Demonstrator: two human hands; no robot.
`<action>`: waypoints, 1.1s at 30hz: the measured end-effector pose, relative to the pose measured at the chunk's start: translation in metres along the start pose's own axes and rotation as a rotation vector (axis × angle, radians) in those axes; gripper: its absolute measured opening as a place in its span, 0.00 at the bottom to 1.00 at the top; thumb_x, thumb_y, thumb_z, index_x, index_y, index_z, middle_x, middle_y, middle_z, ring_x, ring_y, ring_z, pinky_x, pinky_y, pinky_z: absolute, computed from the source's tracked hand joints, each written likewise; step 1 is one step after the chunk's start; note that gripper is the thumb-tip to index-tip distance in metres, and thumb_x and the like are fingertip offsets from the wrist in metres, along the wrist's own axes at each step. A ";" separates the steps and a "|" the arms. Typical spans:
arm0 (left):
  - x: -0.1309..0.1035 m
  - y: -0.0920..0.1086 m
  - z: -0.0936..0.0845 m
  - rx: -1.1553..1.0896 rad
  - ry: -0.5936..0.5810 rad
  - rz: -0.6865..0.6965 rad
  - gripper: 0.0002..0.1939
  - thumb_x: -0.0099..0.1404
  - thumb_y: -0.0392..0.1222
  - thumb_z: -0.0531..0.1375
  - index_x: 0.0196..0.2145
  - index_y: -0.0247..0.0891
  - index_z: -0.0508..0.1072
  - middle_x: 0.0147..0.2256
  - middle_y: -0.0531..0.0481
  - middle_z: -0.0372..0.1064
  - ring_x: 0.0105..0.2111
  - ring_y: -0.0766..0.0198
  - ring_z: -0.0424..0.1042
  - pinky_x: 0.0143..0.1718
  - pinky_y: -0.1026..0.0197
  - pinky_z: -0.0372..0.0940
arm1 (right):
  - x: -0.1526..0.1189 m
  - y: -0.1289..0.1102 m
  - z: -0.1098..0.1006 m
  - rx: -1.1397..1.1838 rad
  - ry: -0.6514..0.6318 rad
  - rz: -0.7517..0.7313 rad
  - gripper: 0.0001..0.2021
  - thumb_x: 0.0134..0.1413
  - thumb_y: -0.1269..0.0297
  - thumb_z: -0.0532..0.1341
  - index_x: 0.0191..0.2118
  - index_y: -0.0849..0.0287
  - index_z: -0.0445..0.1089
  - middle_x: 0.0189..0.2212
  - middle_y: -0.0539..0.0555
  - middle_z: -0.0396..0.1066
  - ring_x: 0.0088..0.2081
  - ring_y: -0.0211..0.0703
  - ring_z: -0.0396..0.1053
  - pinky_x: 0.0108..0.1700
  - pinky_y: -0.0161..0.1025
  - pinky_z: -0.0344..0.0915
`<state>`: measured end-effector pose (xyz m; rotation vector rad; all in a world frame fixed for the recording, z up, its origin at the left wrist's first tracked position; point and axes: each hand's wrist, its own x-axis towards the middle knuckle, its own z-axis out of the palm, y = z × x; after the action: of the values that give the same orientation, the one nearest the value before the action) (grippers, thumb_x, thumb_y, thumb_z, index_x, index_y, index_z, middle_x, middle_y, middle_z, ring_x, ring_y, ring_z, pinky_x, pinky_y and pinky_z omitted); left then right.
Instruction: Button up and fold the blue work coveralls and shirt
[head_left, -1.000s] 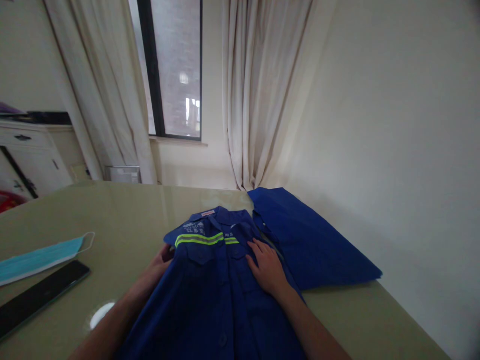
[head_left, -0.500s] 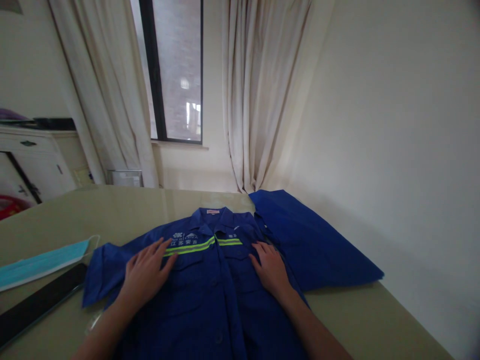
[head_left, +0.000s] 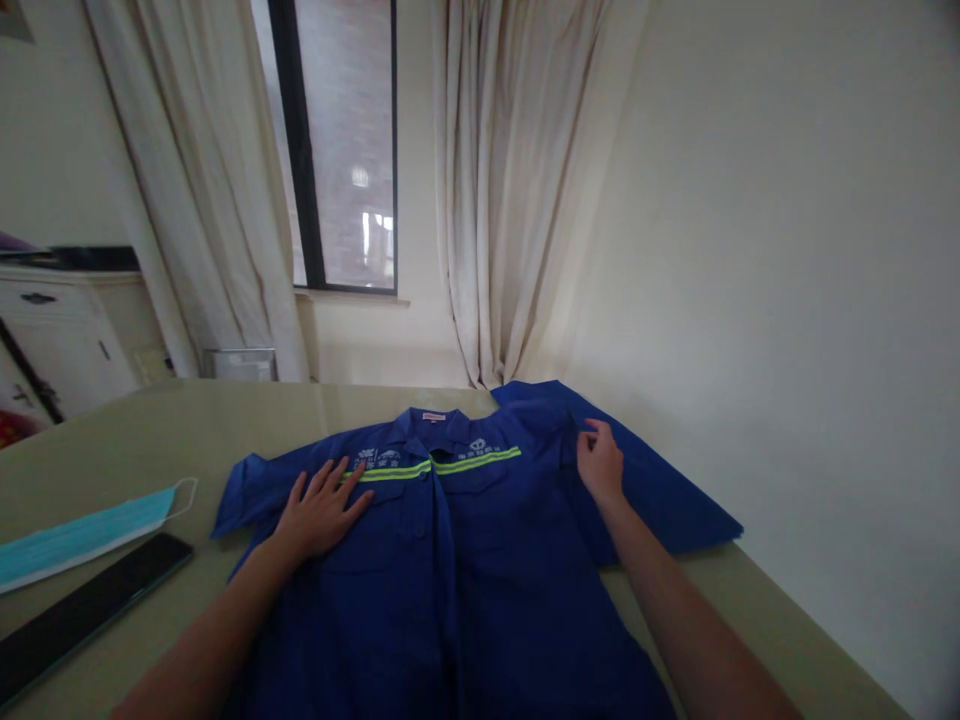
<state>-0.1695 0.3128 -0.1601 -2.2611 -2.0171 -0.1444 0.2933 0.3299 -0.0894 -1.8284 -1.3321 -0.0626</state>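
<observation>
Head view: blue shirt is lying on the table, long axis near-to-far, my left hand resting open on its left side, my right hand curling beside the nearer right sleeve, grip unclear.

Pale green tabletop, spread blue work shirt, blue cloth partly behind it, face mask, black phone.
</observation>
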 end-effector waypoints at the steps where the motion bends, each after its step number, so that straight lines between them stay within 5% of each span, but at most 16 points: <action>1: 0.000 0.007 -0.006 0.016 0.028 -0.004 0.32 0.71 0.54 0.48 0.69 0.42 0.59 0.71 0.41 0.48 0.71 0.42 0.46 0.67 0.32 0.41 | 0.008 0.005 -0.007 -0.026 0.009 0.042 0.23 0.61 0.68 0.50 0.59 0.70 0.63 0.47 0.70 0.75 0.47 0.54 0.74 0.50 0.48 0.67; 4: -0.016 0.042 -0.025 -0.037 0.071 0.057 0.29 0.71 0.45 0.47 0.67 0.37 0.63 0.70 0.38 0.53 0.67 0.43 0.56 0.65 0.35 0.51 | -0.001 0.010 -0.027 -0.052 -0.032 -0.035 0.23 0.59 0.70 0.52 0.58 0.70 0.66 0.51 0.70 0.73 0.53 0.54 0.71 0.56 0.48 0.63; 7: -0.053 0.083 -0.032 -0.207 -0.054 0.124 0.31 0.73 0.54 0.46 0.66 0.38 0.64 0.67 0.36 0.59 0.65 0.41 0.61 0.60 0.35 0.60 | -0.060 -0.001 -0.040 -0.017 -0.266 -0.334 0.18 0.61 0.64 0.56 0.54 0.59 0.72 0.53 0.61 0.73 0.56 0.50 0.69 0.61 0.45 0.61; 10: -0.081 0.109 -0.025 -0.299 -0.174 0.180 0.37 0.70 0.65 0.47 0.69 0.46 0.58 0.70 0.39 0.50 0.69 0.34 0.50 0.61 0.21 0.47 | -0.138 -0.022 -0.041 -0.021 -0.583 -0.549 0.23 0.66 0.50 0.57 0.64 0.47 0.65 0.66 0.56 0.62 0.65 0.52 0.60 0.66 0.50 0.56; 13: -0.075 0.107 -0.013 -0.278 -0.162 0.258 0.36 0.70 0.64 0.49 0.70 0.51 0.53 0.73 0.42 0.39 0.72 0.34 0.38 0.61 0.16 0.32 | -0.185 -0.042 -0.026 -0.038 -0.756 -0.611 0.35 0.61 0.40 0.61 0.70 0.42 0.56 0.71 0.55 0.51 0.70 0.59 0.52 0.68 0.56 0.52; 18: -0.018 0.085 -0.010 -0.230 -0.069 0.312 0.29 0.74 0.56 0.47 0.69 0.49 0.58 0.72 0.44 0.46 0.71 0.43 0.44 0.67 0.27 0.37 | -0.158 -0.059 0.025 -0.061 -0.780 -0.599 0.32 0.65 0.40 0.55 0.70 0.41 0.54 0.72 0.53 0.48 0.72 0.55 0.45 0.70 0.58 0.44; 22: -0.006 0.100 -0.028 -0.076 0.082 0.247 0.25 0.73 0.39 0.47 0.65 0.37 0.66 0.67 0.37 0.59 0.66 0.48 0.59 0.65 0.41 0.54 | -0.117 -0.063 0.053 -0.073 -0.776 -0.631 0.29 0.67 0.43 0.54 0.69 0.45 0.58 0.71 0.55 0.52 0.71 0.54 0.48 0.70 0.57 0.46; 25: -0.035 0.124 -0.042 -0.018 0.036 0.184 0.29 0.66 0.28 0.47 0.61 0.34 0.69 0.64 0.34 0.63 0.60 0.47 0.66 0.56 0.44 0.65 | -0.111 -0.064 0.052 -0.029 -0.671 -0.693 0.25 0.68 0.51 0.56 0.65 0.53 0.64 0.66 0.60 0.61 0.66 0.55 0.58 0.66 0.53 0.54; 29: -0.104 0.134 -0.035 -0.244 -0.122 0.213 0.28 0.67 0.38 0.50 0.63 0.42 0.67 0.66 0.37 0.60 0.64 0.42 0.62 0.59 0.31 0.61 | -0.138 -0.063 0.020 0.058 -0.466 -0.797 0.17 0.70 0.65 0.50 0.56 0.58 0.71 0.50 0.59 0.75 0.53 0.50 0.69 0.59 0.48 0.61; 33: -0.161 0.113 -0.004 -0.364 -0.234 0.376 0.37 0.56 0.39 0.61 0.64 0.54 0.65 0.69 0.43 0.55 0.68 0.38 0.55 0.64 0.24 0.50 | -0.203 -0.055 -0.011 0.165 -0.557 -1.030 0.15 0.69 0.53 0.56 0.55 0.52 0.67 0.44 0.54 0.75 0.44 0.48 0.72 0.53 0.45 0.63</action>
<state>-0.0757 0.1415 -0.1814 -2.9667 -1.7279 -0.2395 0.1661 0.1725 -0.1488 -0.8730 -2.4699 0.0176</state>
